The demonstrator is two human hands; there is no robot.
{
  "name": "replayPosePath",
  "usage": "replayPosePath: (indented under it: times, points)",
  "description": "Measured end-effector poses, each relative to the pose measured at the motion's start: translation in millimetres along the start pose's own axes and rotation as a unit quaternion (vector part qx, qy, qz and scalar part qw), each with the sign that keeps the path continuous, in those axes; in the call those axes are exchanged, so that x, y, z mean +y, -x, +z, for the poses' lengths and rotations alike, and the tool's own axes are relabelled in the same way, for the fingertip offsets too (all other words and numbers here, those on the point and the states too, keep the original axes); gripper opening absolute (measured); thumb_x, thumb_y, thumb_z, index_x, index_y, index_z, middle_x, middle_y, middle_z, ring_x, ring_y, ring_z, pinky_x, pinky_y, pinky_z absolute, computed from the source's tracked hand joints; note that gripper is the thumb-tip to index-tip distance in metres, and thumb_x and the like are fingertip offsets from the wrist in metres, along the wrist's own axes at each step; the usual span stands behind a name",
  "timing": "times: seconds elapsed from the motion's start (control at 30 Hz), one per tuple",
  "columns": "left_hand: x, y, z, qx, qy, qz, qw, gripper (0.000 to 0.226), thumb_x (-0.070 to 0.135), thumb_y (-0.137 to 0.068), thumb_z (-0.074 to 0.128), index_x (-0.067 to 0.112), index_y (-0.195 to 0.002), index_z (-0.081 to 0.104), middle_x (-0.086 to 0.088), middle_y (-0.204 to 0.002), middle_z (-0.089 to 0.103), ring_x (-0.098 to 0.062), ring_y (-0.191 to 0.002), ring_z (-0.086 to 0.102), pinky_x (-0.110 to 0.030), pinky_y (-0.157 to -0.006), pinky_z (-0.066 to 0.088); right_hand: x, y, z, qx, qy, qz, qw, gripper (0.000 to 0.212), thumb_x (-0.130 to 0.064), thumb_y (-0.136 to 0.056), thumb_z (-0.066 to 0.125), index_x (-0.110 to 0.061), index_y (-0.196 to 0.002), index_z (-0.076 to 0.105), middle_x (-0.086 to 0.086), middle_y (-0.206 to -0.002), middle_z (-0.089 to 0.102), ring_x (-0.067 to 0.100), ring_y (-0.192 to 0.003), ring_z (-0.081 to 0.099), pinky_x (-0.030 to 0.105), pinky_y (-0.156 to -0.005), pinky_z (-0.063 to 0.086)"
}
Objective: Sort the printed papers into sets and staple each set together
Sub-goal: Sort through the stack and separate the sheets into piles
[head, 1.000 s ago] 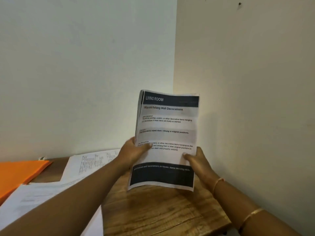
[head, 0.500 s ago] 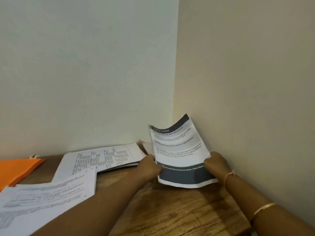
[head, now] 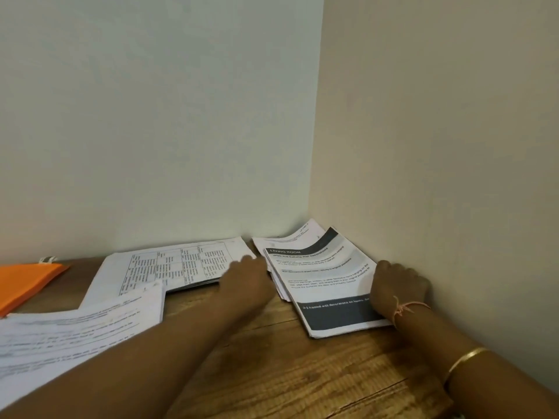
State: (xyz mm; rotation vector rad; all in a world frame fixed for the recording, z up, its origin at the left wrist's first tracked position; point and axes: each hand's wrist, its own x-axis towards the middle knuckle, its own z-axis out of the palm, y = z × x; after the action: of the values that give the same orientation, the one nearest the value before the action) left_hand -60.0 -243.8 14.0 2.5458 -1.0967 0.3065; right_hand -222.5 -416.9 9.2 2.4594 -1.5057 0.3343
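Count on the wooden surface (head: 272, 373): four groups of printed paper, one orange folder (head: 24, 282), two hands. Group one, the LIVING ROOM stack (head: 326, 285), lies flat at 1 o'clock in the corner where the two walls meet, its dark footer band towards the person. Group two, the loose sheets (head: 302, 234), pokes out from beneath that stack at its 12 o'clock end. Group three, the tabled stack (head: 181, 264), lies at 11 o'clock against the back wall, just beside group one. Group four, the near pile (head: 75, 331), lies at 9 o'clock and overlaps the near corner of the tabled stack. The folder sits at 10 o'clock, at the frame edge. The left hand (head: 248, 279) is at the LIVING ROOM stack's 9 o'clock edge; it is blurred and its fingers are hidden, so its grip cannot be told. The right hand (head: 399, 288) is at the 3 o'clock edge, knuckles up and fingers curled, grip grasping that edge. The right arm carries one thread band (head: 405, 306) and one gold bangle (head: 465, 358). Difference noted: one second ago the same stack was held upright in the air by both hands; half a second ago it was tilted low and bowed; it now rests on the surface.
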Motion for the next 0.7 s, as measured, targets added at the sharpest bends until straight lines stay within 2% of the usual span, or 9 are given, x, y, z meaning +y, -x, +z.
replayPosePath:
  times: [0.1,0.17,0.23,0.33,0.43,0.5,0.6,0.67,0.7]
  points:
    - [-34.8,-7.7,-6.4,0.022,-0.140,-0.040,0.989,0.062,0.048,-0.085,0.054,0.019,-0.135,0.034,-0.006,-0.133,0.043,-0.027,-0.122,0.042,-0.042,-0.098,0.035,-6.7,3.8,-5.1,0.054,0.075,-0.041,0.995,0.053,-0.030,-0.093,0.045,-0.011,-0.140,0.029,0.012,-0.136,0.044,0.029,-0.122,0.045,0.040,-0.094,0.042]
    - [-59.4,-14.0,-5.3,0.000,-0.159,-0.066,0.985,0.077,0.063,-0.079,0.055,0.020,-0.138,0.029,-0.006,-0.137,0.040,-0.026,-0.125,0.039,-0.044,-0.101,0.032,-12.9,4.5,-9.7,0.079,0.069,-0.072,0.992,0.058,-0.032,-0.092,0.047,-0.013,-0.142,0.025,0.012,-0.139,0.040,0.029,-0.124,0.042,0.040,-0.095,0.040]
    - [-82.9,-21.6,-3.1,-0.029,-0.124,-0.065,0.990,0.082,0.068,-0.078,0.054,0.018,-0.138,0.030,-0.006,-0.137,0.042,-0.026,-0.124,0.042,-0.042,-0.100,0.035,-23.5,4.3,-13.7,0.090,0.031,-0.094,0.991,0.061,-0.033,-0.090,0.051,-0.015,-0.142,0.026,0.011,-0.140,0.039,0.029,-0.127,0.040,0.041,-0.098,0.038]
    - [-102.2,-26.2,-5.7,-0.059,-0.078,-0.017,0.995,0.064,0.056,-0.088,0.051,0.014,-0.133,0.037,-0.008,-0.130,0.053,-0.023,-0.116,0.052,-0.032,-0.094,0.042,-45.0,6.1,-15.8,0.087,-0.014,-0.130,0.988,0.059,-0.030,-0.090,0.052,-0.018,-0.142,0.026,0.011,-0.142,0.038,0.031,-0.129,0.038,0.043,-0.101,0.036]
    - [-105.3,-26.6,-9.0,-0.044,-0.162,0.041,0.985,0.030,0.027,-0.099,0.039,0.011,-0.124,0.044,-0.010,-0.124,0.056,-0.022,-0.111,0.054,-0.029,-0.091,0.041,-67.2,13.5,-18.6,0.086,-0.055,-0.163,0.981,0.057,-0.029,-0.091,0.050,-0.017,-0.143,0.027,0.011,-0.143,0.039,0.031,-0.130,0.038,0.044,-0.104,0.036]
    - [-102.1,-26.3,-9.1,-0.019,-0.172,0.052,0.984,0.024,0.016,-0.097,0.036,0.011,-0.116,0.051,-0.010,-0.121,0.057,-0.021,-0.109,0.055,-0.028,-0.089,0.042,-79.5,20.0,-20.7,0.090,-0.102,-0.190,0.972,0.047,-0.027,-0.092,0.048,-0.016,-0.137,0.037,0.009,-0.136,0.047,0.028,-0.124,0.045,0.039,-0.100,0.041]
    - [-97.6,-25.8,-14.3,0.050,-0.108,0.018,0.993,0.022,0.010,-0.095,0.037,0.010,-0.104,0.057,-0.009,-0.111,0.061,-0.020,-0.095,0.058,-0.026,-0.077,0.042,-98.2,29.9,-26.7,0.076,-0.253,-0.220,0.939,0.027,-0.030,-0.097,0.043,-0.015,-0.117,0.054,0.005,-0.114,0.061,0.019,-0.101,0.056,0.033,-0.087,0.049]
    - [-92.0,-27.9,-20.9,0.102,-0.058,-0.002,0.993,0.017,0.010,-0.094,0.041,0.009,-0.098,0.058,-0.012,-0.104,0.063,-0.023,-0.088,0.059,-0.028,-0.071,0.042,-110.6,36.9,-34.6,0.027,-0.363,-0.214,0.907,0.028,-0.035,-0.098,0.042,-0.015,-0.109,0.060,0.003,-0.104,0.064,0.016,-0.090,0.057,0.030,-0.079,0.047]
    - [-87.5,-29.1,-25.4,0.125,-0.044,0.001,0.991,0.015,0.010,-0.094,0.043,0.007,-0.098,0.058,-0.013,-0.102,0.064,-0.025,-0.088,0.060,-0.030,-0.070,0.044,-116.9,40.2,-39.7,-0.008,-0.415,-0.214,0.884,0.031,-0.037,-0.099,0.042,-0.014,-0.111,0.060,0.002,-0.105,0.065,0.015,-0.090,0.057,0.029,-0.078,0.045]
